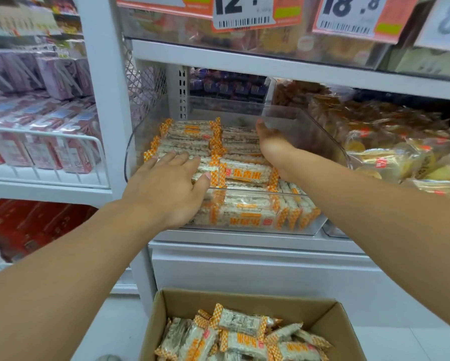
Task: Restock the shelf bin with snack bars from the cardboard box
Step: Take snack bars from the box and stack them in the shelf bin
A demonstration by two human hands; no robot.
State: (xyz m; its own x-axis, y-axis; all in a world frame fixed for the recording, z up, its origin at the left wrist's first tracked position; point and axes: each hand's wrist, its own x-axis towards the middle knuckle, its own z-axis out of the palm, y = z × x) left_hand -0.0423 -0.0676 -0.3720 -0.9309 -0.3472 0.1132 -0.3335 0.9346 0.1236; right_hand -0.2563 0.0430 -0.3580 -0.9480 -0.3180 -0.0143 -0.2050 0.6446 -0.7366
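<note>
I'm pressing my left hand point(166, 183) flat, fingers spread, on snack bars point(244, 170) in the shelf bin point(309, 131), right hand point(272, 143) fingers hidden, evening rows.

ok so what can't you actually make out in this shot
Head view only:
- Right hand: its fingers reach in behind the clear bin wall, so its grip is unclear.
- Snack bars under the left hand: covered by the palm.
- Cardboard box: its lower part is cut off by the bottom edge.
- Price tags: cropped by the top edge, small print blurred.
- Purple packs behind the bin: too dim to read.
</note>
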